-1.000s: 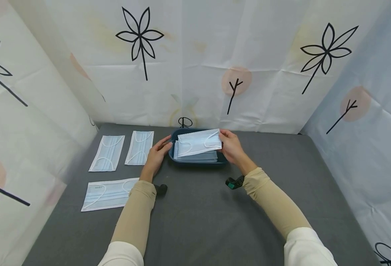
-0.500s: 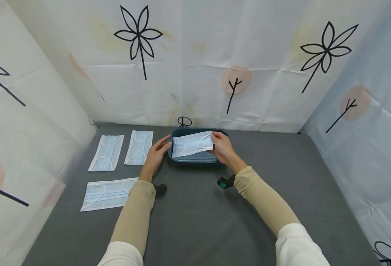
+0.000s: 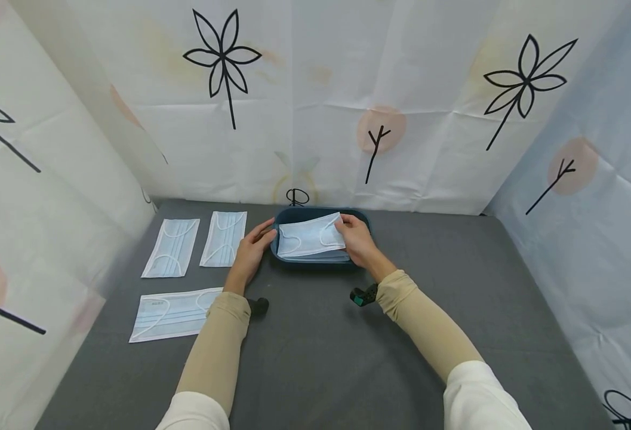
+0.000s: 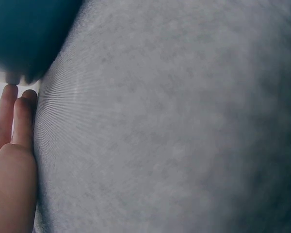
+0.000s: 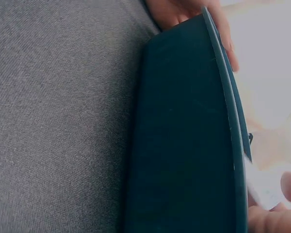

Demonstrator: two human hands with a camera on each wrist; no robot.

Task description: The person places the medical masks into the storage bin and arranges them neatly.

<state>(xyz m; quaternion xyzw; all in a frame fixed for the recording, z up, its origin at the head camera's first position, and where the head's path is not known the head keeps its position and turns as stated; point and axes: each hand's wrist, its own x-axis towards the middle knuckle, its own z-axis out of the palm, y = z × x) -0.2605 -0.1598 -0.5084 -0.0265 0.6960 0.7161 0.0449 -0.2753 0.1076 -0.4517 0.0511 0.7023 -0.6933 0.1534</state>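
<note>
A dark blue plastic tub [image 3: 315, 266] stands at the back of the table with a stack of pleated blue face masks in it. The uppermost face mask [image 3: 310, 235] lies over the stack, slightly tilted, with its white ear loops on top. My right hand [image 3: 359, 240] holds its right edge, thumb above. At the tub's left end, my left hand [image 3: 251, 254] touches the outer wall with extended fingers. Part of the tub's underside [image 4: 29, 34] shows above the left fingers in the left wrist view. In the right wrist view, the tub's front wall [image 5: 184, 126] hides most of the masks.
Two face masks lie lengthwise at the back left, an outer mask [image 3: 170, 248] and an inner mask [image 3: 222, 239]. Nearer, a crosswise mask [image 3: 172, 315] is partly covered by the left forearm. Grey cloth [image 3: 315, 358] covers the table; a patterned curtain [image 3: 315, 119] hangs behind.
My right hand has moved left and slightly down with the top mask, which now lies further left over the stack in the tub. The left hand has stayed at the tub's end.
</note>
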